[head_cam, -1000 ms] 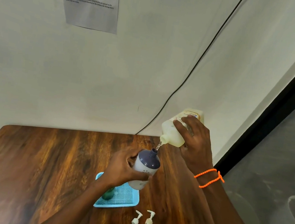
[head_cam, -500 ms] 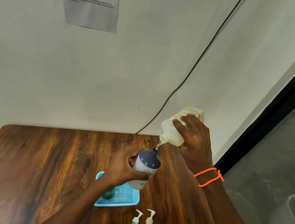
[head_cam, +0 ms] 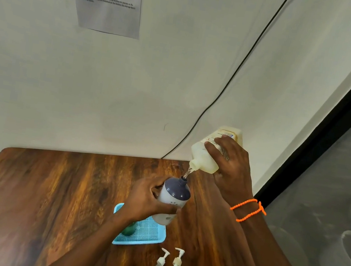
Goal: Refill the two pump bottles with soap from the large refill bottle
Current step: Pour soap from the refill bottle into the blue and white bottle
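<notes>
The right hand (head_cam: 231, 165) has its fingers (head_cam: 210, 147) wrapped around the large refill bottle (head_cam: 206, 159), tipped mouth-down, and a thin clear stream of soap (head_cam: 187, 173) runs from it into the neck of the pump bottle (head_cam: 173, 200). The left hand (head_cam: 147, 200) holds that pump bottle off the table (head_cam: 55, 194), fingers curled around its white body, the dark blue shoulder tilted a little toward the stream. It hangs just above the far corner of the blue tray (head_cam: 145, 237).

So this is the pouring step on 1 bottle, by my reading. I cannot see the fill level through the opaque wall, so the next move calls for watching the neck and righting the refill bottle before it brims, then screwing a pump back in. The 2 pump heads (head_cam: 168, 261) lie side by side just on the near side of the tray, tubes trailing toward the person. A green thing (head_cam: 129, 229) sits on the tray under the left wrist; whether it is the second bottle I cannot tell.

Left of the tray the table is broad bare wood. Right of the tray the table edge is near, under the right forearm, with a dark frame beyond. The wall and a black cable (head_cam: 238, 73) stand close behind the refill bottle.
</notes>
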